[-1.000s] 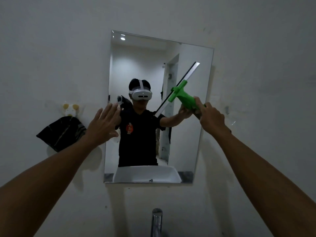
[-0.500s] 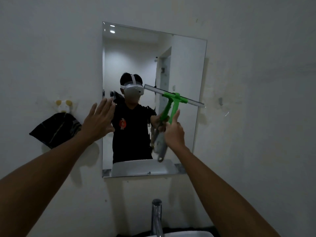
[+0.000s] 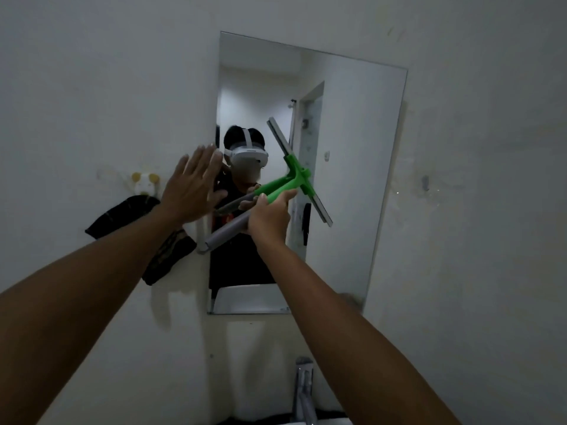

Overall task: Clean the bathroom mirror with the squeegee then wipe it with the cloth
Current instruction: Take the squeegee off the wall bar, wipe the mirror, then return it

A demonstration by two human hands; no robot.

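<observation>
Item: squeegee [image 3: 294,182], clamped in my right hand [image 3: 270,219], blade diagonal on mirror [image 3: 352,148]. Left hand [image 3: 193,185] splayed, empty. I'd keep blade flat, pressure even, strokes overlapping.

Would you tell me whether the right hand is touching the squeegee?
Touching. The head view shows the right hand wrapped around the squeegee, where its green handle meets the grey part.
</observation>
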